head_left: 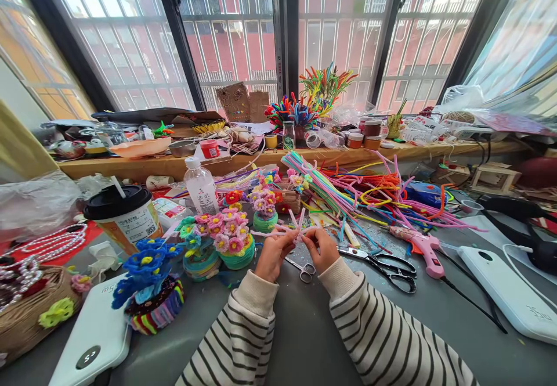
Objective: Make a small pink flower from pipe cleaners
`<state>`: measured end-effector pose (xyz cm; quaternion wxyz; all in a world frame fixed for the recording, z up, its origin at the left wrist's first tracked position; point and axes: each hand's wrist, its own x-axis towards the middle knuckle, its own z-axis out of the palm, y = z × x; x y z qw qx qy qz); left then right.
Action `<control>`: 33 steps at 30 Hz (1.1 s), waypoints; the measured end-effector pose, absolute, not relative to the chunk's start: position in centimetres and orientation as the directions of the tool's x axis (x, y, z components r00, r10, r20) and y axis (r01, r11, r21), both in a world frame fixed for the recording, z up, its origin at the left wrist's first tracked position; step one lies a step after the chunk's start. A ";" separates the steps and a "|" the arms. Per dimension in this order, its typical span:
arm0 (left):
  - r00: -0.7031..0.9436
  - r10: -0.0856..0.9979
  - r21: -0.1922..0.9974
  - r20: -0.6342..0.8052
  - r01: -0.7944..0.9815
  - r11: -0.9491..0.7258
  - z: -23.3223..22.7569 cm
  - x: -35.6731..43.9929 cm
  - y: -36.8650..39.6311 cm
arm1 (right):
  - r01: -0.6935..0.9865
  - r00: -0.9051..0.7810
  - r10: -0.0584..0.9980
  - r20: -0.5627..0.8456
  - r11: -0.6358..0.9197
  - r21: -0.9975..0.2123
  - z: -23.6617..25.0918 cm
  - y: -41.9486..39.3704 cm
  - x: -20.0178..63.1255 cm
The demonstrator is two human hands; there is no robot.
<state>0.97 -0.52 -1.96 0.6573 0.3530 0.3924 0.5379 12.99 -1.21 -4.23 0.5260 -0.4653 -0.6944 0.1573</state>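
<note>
My left hand (272, 253) and my right hand (324, 248) meet over the grey table (300, 328), both pinching a small bundle of pink pipe cleaners (297, 223) whose ends splay out like spokes. Both sleeves are cream with dark stripes. Just below the hands lie small silver scissors (304, 270). Left of my left hand stand pipe-cleaner flower pots: a pink and green one (230, 241) and a blue one (150, 284).
Large black scissors (387, 264) and a pink glue gun (420, 246) lie to the right. Behind is a heap of loose pipe cleaners (369, 191), a lidded cup (124, 215), a plastic bottle (201, 186), white devices (511, 293) (93, 336) and a cluttered window shelf (304, 157).
</note>
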 end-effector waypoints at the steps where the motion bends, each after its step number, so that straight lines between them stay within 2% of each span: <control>1: 0.118 0.984 0.887 -0.136 -0.428 0.174 -1.9 1.0 -0.5 | 0.452 0.011 0.826 0.564 0.499 -0.739 -4.4 -1.1 13.0; 5: 0.166 0.979 0.881 -0.115 -0.438 0.178 -1.6 1.2 -0.7 | 0.277 0.107 0.896 0.431 0.390 -0.878 -5.3 -0.5 13.1; 8: 0.201 0.975 0.911 -0.098 -0.375 0.169 -1.4 1.3 -0.9 | 0.152 0.056 0.939 0.340 0.329 -0.932 -5.3 -0.3 13.3; 12: 0.111 0.986 0.946 -0.124 -0.288 0.151 -1.3 1.5 -1.0 | 0.137 -0.007 0.943 0.334 0.332 -0.933 -4.4 -0.7 13.4; 15: 0.074 0.984 0.938 -0.162 -0.297 0.177 -1.1 1.6 -1.1 | 0.094 0.039 0.941 0.335 0.330 -0.939 -3.5 -1.0 13.6; 19: 0.073 0.977 0.938 -0.198 -0.276 0.211 -0.7 1.8 -1.4 | -0.030 0.120 0.932 0.342 0.348 -0.937 -2.7 -1.1 14.1; 27: 0.094 0.978 0.939 -0.186 -0.275 0.205 -0.6 1.9 -1.6 | -0.345 0.002 0.967 0.256 0.241 -0.907 -2.7 -0.7 14.1; 30: 0.095 0.980 0.951 -0.173 -0.241 0.192 -0.8 1.9 -1.6 | -0.356 0.001 0.968 0.252 0.235 -0.904 -2.9 -0.5 14.0; 33: 0.089 0.983 0.960 -0.158 -0.220 0.174 -1.0 2.0 -1.5 | -0.266 0.015 0.961 0.278 0.271 -0.925 -3.0 -0.4 14.0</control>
